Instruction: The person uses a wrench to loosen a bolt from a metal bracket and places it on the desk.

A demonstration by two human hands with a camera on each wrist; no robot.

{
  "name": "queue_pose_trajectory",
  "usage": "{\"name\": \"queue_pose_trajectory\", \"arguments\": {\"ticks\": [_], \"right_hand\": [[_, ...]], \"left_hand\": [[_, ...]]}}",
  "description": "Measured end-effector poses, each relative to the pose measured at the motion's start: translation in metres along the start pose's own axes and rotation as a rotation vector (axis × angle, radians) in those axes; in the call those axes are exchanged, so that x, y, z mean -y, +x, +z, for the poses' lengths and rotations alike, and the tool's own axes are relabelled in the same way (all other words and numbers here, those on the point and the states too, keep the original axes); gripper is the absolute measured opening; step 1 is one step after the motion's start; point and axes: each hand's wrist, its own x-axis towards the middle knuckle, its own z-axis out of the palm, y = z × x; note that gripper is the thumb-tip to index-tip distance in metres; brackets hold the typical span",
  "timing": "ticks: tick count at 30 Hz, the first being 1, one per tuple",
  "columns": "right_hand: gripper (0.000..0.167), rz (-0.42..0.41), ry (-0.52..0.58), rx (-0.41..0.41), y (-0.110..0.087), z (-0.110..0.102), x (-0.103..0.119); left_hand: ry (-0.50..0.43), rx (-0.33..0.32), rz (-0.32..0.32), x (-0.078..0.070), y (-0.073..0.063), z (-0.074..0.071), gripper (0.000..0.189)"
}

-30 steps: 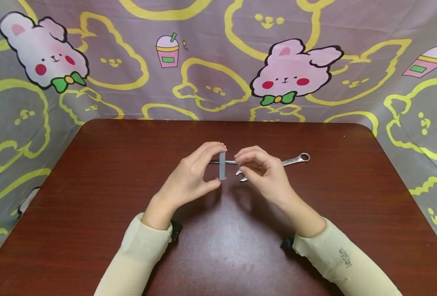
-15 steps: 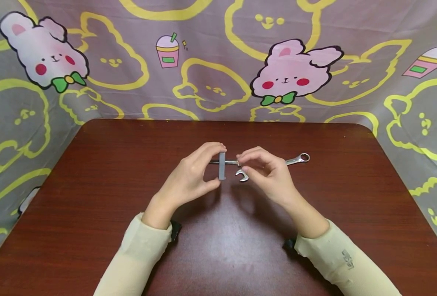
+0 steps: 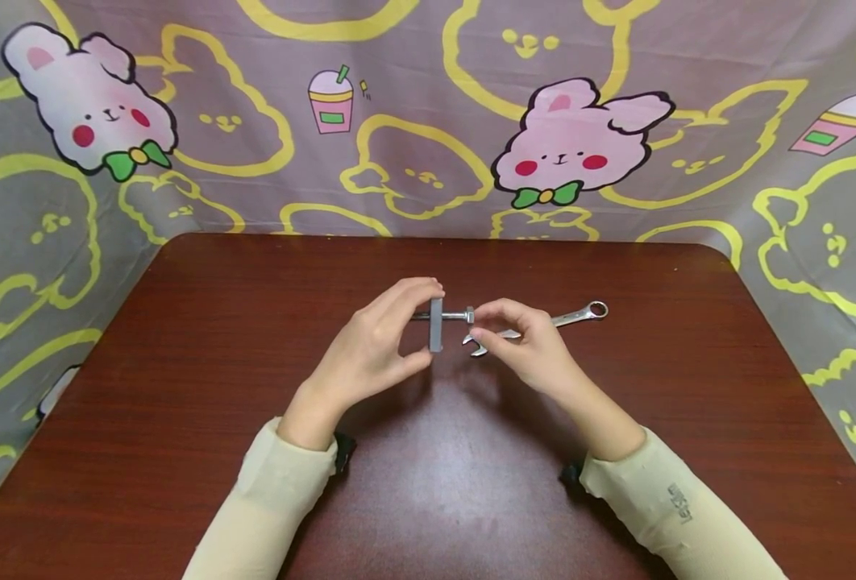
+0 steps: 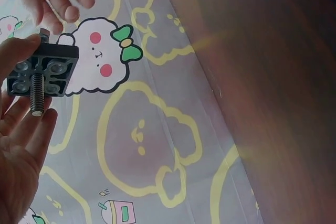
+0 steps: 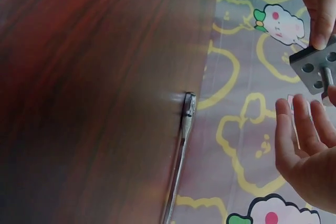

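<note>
In the head view my left hand point(image 3: 373, 342) holds a square grey plate point(image 3: 436, 325) upright by its edges, thumb below and fingers above. The left wrist view shows the plate's ribbed side with corner holes. A hex bolt point(image 3: 455, 316) passes through the plate's middle, its threaded end point(image 4: 37, 98) sticking out on the left-hand side and its head point(image 3: 470, 315) towards the right. My right hand point(image 3: 533, 346) is beside the bolt head, fingers loosely bent; the head shows uncovered, and whether a fingertip touches it is hard to tell. Behind that hand lies a combination wrench point(image 3: 576, 316).
The dark reddish wooden table point(image 3: 442, 499) has a patterned cloth point(image 3: 413, 97) hanging behind it and at both sides. The wrench's open end point(image 3: 475, 345) points left, just below the bolt in the head view; its ring end is at the right.
My right fingers were around the bolt head and have drawn slightly right, leaving the head in sight. My left hand and the plate stay in place.
</note>
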Motion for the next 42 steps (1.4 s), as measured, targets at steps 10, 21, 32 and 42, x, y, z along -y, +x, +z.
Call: {"name": "queue_pose_trajectory", "arguments": {"ticks": [10, 21, 32, 42], "right_hand": [[0.018, 0.073, 0.077, 0.045, 0.004, 0.002, -0.001], [0.026, -0.009, 0.143, -0.008, 0.003, 0.004, 0.001], [0.022, -0.087, 0.172, -0.045, 0.000, 0.005, 0.010], [0.019, -0.185, 0.225, -0.063, -0.005, 0.008, 0.007]], "left_hand": [[0.005, 0.001, -0.011, 0.000, 0.000, 0.000, 0.070], [-0.035, 0.043, -0.022, 0.000, 0.001, -0.001, 0.069], [-0.031, 0.070, -0.047, 0.002, -0.001, 0.001, 0.067], [-0.042, 0.094, -0.086, 0.001, -0.002, 0.001, 0.070]]}}
